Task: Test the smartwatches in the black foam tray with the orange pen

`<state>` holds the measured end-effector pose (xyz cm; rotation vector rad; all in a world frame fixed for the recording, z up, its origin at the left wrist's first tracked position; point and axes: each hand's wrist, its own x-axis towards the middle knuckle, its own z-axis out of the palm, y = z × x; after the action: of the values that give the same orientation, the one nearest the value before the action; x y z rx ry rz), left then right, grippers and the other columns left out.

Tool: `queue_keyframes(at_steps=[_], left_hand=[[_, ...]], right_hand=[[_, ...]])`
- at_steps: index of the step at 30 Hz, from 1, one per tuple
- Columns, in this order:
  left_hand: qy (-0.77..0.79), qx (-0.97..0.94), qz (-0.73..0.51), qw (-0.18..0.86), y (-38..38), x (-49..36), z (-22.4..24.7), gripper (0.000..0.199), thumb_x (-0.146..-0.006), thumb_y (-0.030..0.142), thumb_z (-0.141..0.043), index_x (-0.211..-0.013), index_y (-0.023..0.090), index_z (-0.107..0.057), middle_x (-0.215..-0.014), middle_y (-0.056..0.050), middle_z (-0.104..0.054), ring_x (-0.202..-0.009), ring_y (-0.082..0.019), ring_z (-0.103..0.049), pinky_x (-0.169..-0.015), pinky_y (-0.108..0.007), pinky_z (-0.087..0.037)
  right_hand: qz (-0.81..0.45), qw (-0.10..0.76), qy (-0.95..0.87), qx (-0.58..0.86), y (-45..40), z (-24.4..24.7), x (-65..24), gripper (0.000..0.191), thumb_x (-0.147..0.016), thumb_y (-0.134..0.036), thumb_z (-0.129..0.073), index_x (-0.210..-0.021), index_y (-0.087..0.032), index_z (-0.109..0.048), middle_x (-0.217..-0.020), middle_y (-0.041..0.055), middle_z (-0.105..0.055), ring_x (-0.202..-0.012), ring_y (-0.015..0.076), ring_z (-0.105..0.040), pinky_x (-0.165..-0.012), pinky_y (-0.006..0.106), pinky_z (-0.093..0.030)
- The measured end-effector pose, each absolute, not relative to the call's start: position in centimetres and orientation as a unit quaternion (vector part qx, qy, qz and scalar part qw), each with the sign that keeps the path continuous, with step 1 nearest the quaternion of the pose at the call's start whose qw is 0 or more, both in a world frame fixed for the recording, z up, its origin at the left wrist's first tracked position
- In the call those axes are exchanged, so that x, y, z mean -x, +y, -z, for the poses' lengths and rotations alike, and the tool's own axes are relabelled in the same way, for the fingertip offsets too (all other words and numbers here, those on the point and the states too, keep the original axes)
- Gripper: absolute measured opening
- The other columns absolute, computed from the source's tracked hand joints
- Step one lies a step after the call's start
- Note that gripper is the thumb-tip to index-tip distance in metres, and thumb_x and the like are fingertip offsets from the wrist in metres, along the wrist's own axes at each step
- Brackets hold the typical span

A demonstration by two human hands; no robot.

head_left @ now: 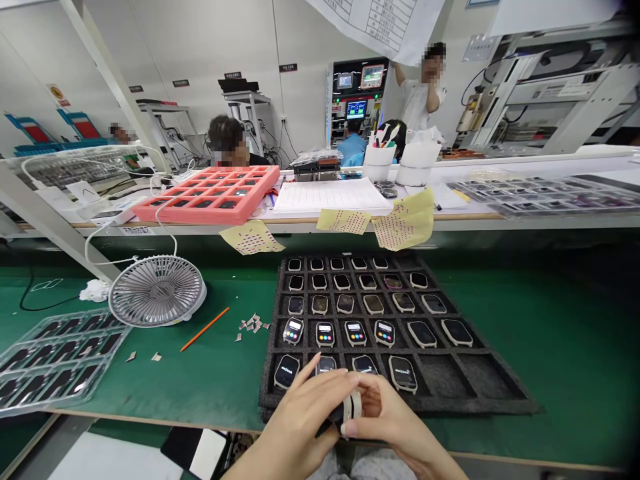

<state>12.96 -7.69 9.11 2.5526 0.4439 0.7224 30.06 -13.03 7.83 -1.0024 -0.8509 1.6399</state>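
While the left hand [295,427] and the right hand [395,420] are close together over the near edge of a black foam tray [453,403], their fingertips [353,377] pinch a pale smartwatch case [351,405] from two sides, in a narrow grip. This case stands on its edge above the front row of the tray, and the fingers hide most of it, so its face I cannot see. The work in hand is on this one case. Other smartwatch cases [403,373] lie in the pockets around it, and one row has lit screens [325,333]. Left of the tray are a white desk fan [157,290] and an orange pencil [205,329].
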Motion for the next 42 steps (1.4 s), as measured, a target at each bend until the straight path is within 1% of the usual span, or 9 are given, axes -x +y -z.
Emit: queue_keyframes(at_steps=[4,6,8,11,15,21,27,34,42], left_hand=[[0.150,-0.940,-0.227,0.207,-7.3,-12.5,-10.2,0.072,-0.087,0.020,-0.059,-0.146,0.026,-0.018,-0.136,-0.010,-0.055,-0.130,-0.025,-0.046,-0.114,-0.055,-0.028],[0.164,-0.936,-0.226,0.212,-6.9,-11.7,-10.5,0.084,-0.081,0.042,-0.068,-0.146,0.026,-0.018,-0.138,-0.012,-0.052,-0.131,-0.028,-0.043,-0.113,-0.054,-0.030],[0.215,-0.923,-0.237,0.214,-6.4,-10.3,-10.5,0.081,-0.079,0.049,-0.067,-0.145,0.028,-0.023,-0.140,-0.011,-0.050,-0.132,-0.029,-0.042,-0.111,-0.051,-0.035],[0.314,-0.897,-0.246,0.191,-5.5,-8.2,-9.5,0.052,-0.092,0.035,-0.053,-0.139,0.031,-0.034,-0.138,-0.008,-0.052,-0.131,-0.026,-0.044,-0.107,-0.047,-0.041],[0.371,-0.875,-0.265,0.162,-3.7,-7.2,-7.9,0.039,-0.097,0.025,-0.040,-0.136,0.031,-0.041,-0.132,-0.006,-0.057,-0.123,-0.023,-0.052,-0.103,-0.043,-0.046],[0.351,-0.908,-0.204,0.106,-0.3,-9.8,-7.5,0.043,-0.099,0.029,-0.036,-0.142,0.026,-0.034,-0.139,-0.005,-0.052,-0.129,-0.020,-0.046,-0.108,-0.044,-0.038],[0.369,-0.904,-0.212,0.027,0.7,-10.7,-7.3,0.042,-0.098,0.029,-0.037,-0.139,0.019,-0.039,-0.112,-0.008,-0.068,-0.106,-0.023,-0.061,-0.105,-0.052,-0.035],[0.331,-0.912,-0.235,0.054,-1.3,-8.2,-8.8,0.030,-0.095,0.018,-0.038,-0.119,0.024,-0.056,-0.124,-0.005,-0.063,-0.117,-0.019,-0.056,-0.111,-0.047,-0.031],[0.342,-0.921,-0.176,0.064,-3.6,-6.7,-8.2,0.036,-0.095,0.019,-0.040,-0.127,0.028,-0.054,-0.140,-0.004,-0.050,-0.128,-0.022,-0.046,-0.112,-0.049,-0.030]], right_hand=[[-0.667,0.511,-0.344,0.420,-13.4,-8.1,-30.2,0.049,-0.052,-0.035,-0.090,-0.095,-0.020,-0.072,-0.087,0.0056,-0.071,-0.086,0.0241,-0.067,-0.082,0.037,-0.052],[-0.666,0.522,-0.338,0.412,-13.4,-7.9,-30.6,0.052,-0.053,-0.033,-0.089,-0.099,-0.019,-0.070,-0.091,0.0079,-0.073,-0.089,0.0267,-0.068,-0.085,0.039,-0.051],[-0.660,0.533,-0.329,0.415,-13.4,-7.6,-31.2,0.052,-0.054,-0.031,-0.088,-0.100,-0.017,-0.069,-0.096,0.0106,-0.073,-0.092,0.0288,-0.069,-0.087,0.042,-0.051],[-0.648,0.553,-0.311,0.422,-13.5,-7.5,-31.9,0.048,-0.056,-0.030,-0.087,-0.099,-0.018,-0.070,-0.099,0.0119,-0.073,-0.093,0.0295,-0.069,-0.088,0.042,-0.051],[-0.635,0.570,-0.281,0.439,-13.9,-8.2,-32.2,0.047,-0.057,-0.035,-0.087,-0.098,-0.019,-0.071,-0.098,0.0123,-0.073,-0.092,0.0302,-0.068,-0.087,0.043,-0.051],[-0.622,0.567,-0.288,0.457,-14.2,-8.3,-32.2,0.048,-0.057,-0.037,-0.086,-0.099,-0.019,-0.071,-0.101,0.0137,-0.072,-0.096,0.0328,-0.067,-0.091,0.047,-0.049],[-0.608,0.596,-0.277,0.445,-14.7,-7.5,-32.8,0.046,-0.057,-0.036,-0.086,-0.099,-0.020,-0.073,-0.099,0.0137,-0.073,-0.097,0.0334,-0.067,-0.089,0.046,-0.050],[-0.607,0.591,-0.266,0.461,-14.9,-7.2,-32.7,0.046,-0.057,-0.036,-0.087,-0.098,-0.020,-0.073,-0.100,0.0131,-0.073,-0.097,0.0333,-0.067,-0.088,0.044,-0.051],[-0.604,0.577,-0.282,0.472,-15.2,-7.4,-32.5,0.045,-0.057,-0.038,-0.087,-0.097,-0.022,-0.073,-0.100,0.0123,-0.074,-0.098,0.0327,-0.068,-0.086,0.039,-0.053]])
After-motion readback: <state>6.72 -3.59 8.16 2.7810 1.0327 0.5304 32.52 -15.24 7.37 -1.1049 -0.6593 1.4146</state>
